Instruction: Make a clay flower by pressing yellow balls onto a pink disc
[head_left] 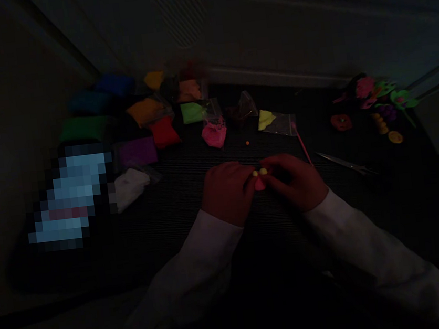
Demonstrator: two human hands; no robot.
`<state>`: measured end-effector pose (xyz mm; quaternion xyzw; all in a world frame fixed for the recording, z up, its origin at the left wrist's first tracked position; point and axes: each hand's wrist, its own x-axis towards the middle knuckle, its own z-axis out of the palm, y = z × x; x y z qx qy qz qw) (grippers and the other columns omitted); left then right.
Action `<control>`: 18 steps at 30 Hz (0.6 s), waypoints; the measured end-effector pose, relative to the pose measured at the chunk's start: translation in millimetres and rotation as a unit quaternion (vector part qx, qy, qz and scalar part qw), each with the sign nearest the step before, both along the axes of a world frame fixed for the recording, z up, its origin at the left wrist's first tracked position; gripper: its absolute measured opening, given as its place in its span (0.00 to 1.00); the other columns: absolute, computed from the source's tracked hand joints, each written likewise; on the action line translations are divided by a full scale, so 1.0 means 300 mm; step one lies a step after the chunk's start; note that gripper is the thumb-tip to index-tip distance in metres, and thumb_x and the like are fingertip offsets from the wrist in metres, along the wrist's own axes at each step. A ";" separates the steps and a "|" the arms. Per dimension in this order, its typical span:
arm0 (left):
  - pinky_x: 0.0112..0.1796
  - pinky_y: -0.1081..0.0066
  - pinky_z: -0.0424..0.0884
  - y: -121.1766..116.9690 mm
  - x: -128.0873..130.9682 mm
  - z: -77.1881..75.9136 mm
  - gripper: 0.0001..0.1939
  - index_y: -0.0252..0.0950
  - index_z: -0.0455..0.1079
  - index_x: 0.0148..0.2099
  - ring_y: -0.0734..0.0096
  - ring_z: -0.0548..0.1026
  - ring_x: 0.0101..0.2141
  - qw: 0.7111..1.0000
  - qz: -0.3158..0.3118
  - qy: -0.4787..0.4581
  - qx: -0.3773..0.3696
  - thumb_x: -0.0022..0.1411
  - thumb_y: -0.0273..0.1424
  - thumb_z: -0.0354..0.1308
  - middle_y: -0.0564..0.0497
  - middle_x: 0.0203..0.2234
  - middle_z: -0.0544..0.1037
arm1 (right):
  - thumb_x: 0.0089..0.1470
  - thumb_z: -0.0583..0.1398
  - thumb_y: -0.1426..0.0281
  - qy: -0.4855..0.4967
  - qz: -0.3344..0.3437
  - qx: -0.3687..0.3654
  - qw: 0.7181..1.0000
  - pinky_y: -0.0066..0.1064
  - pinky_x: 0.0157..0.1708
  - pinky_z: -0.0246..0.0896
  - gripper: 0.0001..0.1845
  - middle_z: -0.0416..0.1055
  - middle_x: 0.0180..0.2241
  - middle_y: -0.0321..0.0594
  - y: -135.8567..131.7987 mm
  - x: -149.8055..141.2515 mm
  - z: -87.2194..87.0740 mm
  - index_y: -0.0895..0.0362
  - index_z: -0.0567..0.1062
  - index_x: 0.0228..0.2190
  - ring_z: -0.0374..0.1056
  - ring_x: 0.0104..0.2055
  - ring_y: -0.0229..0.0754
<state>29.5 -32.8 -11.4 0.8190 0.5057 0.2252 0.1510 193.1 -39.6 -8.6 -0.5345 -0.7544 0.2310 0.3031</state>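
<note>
The scene is very dark. My left hand (226, 191) and my right hand (294, 179) meet at the middle of a dark ribbed mat (170, 217), both in white sleeves. Their fingertips are pinched together on a small pink clay piece (260, 183) with two tiny yellow balls (259, 172) on top. A thin pink stick tool (303, 147) lies just beyond my right hand. Scissors (346, 163) rest on the mat to the right.
Several bags of coloured clay lie at the back left: blue (115, 84), green (84, 128), orange (145, 110), red (164, 133), purple (137, 151), white (131, 188), pink (214, 132). Finished clay flowers (374, 95) and yellow pieces (394, 137) sit at the right. A blurred-out patch (70, 197) lies left.
</note>
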 end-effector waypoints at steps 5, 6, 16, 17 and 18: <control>0.42 0.62 0.62 0.002 0.001 0.003 0.11 0.39 0.69 0.39 0.66 0.70 0.39 1.000 0.005 0.002 0.002 0.57 0.34 0.48 0.49 0.35 0.75 | 0.47 0.57 0.71 -0.003 0.000 -0.003 1.000 0.29 0.34 0.63 0.13 0.70 0.32 0.38 0.000 -0.002 -0.004 0.56 0.69 0.38 0.66 0.33 0.34; 0.42 0.62 0.63 0.003 0.001 0.004 0.11 0.38 0.69 0.39 0.65 0.70 0.39 1.000 0.005 0.004 0.001 0.57 0.34 0.48 0.49 0.35 0.75 | 0.47 0.57 0.71 -0.006 0.001 -0.002 1.000 0.29 0.34 0.63 0.13 0.70 0.32 0.38 0.000 -0.003 -0.005 0.56 0.69 0.38 0.66 0.32 0.34; 0.41 0.62 0.63 0.005 -0.001 0.001 0.11 0.38 0.69 0.38 0.65 0.70 0.39 1.000 0.000 0.004 -0.004 0.57 0.34 0.48 0.50 0.35 0.75 | 0.47 0.57 0.71 -0.019 0.010 0.007 1.000 0.28 0.34 0.62 0.10 0.70 0.31 0.38 0.003 -0.006 0.001 0.57 0.71 0.35 0.66 0.33 0.34; 0.41 0.62 0.63 0.005 -0.001 0.001 0.11 0.38 0.69 0.39 0.65 0.70 0.39 1.000 -0.002 0.006 -0.004 0.57 0.34 0.48 0.50 0.35 0.75 | 0.47 0.57 0.71 -0.020 0.011 0.009 1.000 0.28 0.34 0.62 0.10 0.70 0.31 0.38 0.003 -0.005 0.000 0.57 0.71 0.35 0.66 0.33 0.34; 0.41 0.62 0.63 0.004 -0.001 0.002 0.11 0.38 0.69 0.39 0.65 0.70 0.39 1.000 -0.003 0.007 -0.005 0.57 0.34 0.48 0.50 0.35 0.75 | 0.47 0.57 0.71 -0.021 0.010 0.010 1.000 0.29 0.34 0.62 0.10 0.70 0.31 0.38 0.003 -0.005 0.000 0.57 0.71 0.35 0.66 0.33 0.34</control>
